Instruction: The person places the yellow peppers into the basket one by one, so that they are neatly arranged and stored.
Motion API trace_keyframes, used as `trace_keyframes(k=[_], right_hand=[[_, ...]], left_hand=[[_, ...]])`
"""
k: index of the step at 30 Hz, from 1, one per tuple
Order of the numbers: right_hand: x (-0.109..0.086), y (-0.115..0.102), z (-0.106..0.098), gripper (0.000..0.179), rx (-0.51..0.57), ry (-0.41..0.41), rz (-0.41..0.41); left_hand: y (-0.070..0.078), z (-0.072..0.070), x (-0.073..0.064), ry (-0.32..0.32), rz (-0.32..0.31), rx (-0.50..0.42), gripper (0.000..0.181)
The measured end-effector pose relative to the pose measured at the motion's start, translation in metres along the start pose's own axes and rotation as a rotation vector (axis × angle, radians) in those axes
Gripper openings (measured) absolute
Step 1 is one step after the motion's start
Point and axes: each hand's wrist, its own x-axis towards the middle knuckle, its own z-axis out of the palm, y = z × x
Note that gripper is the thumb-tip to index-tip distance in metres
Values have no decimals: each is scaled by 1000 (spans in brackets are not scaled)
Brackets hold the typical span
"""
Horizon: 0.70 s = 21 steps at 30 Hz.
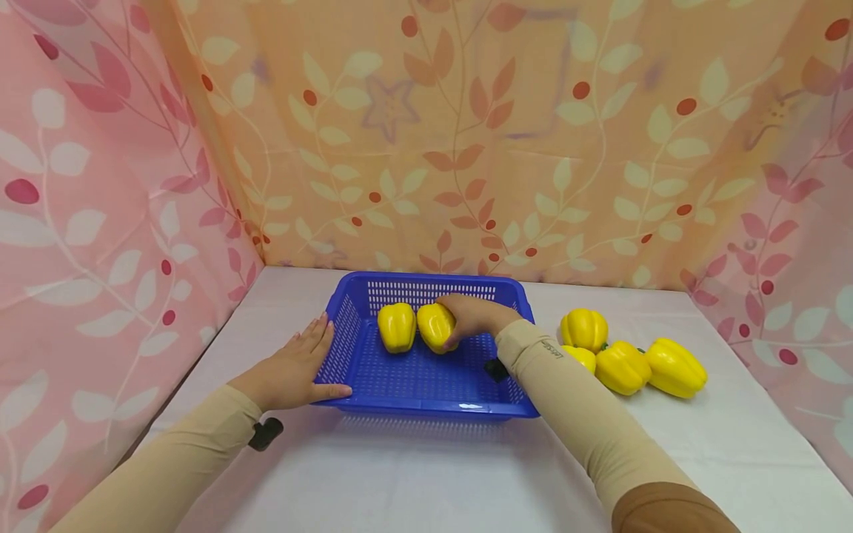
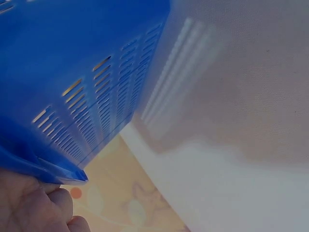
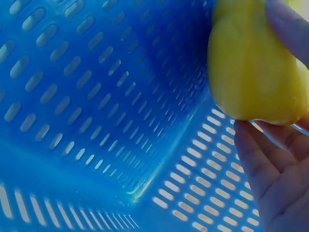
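Note:
A blue perforated plastic basket stands on the white table. My left hand rests on its left rim, fingers extended along the side and thumb over the front corner. Inside the basket, my right hand grips a yellow bell pepper, thumb on the near side and fingers around the far side. In the right wrist view this bell pepper sits between thumb and fingers, close to the basket wall. Another yellow bell pepper lies just left of it in the basket.
Several more yellow bell peppers lie grouped on the table right of the basket, one partly hidden behind my right sleeve. Floral cloth hangs behind the table and along both sides. White tablecloth stretches in front of the basket.

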Motion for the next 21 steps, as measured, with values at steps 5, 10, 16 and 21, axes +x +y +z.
trace_keyframes(k=[5,10,16,21], right_hand=[[2,1,1,72,30,-5,48],[5,1,4,75,34,17,45],[9,-2,11,70,34,53,-14],[12,-6,15,75,15,64,26]], left_hand=[[-1,1,1,-1,2,13,112],[-2,1,1,-4,-1,-2,111],[-2,2,1,-1,1,-6,111],[-4,3,2,-2,3,-1,113]])
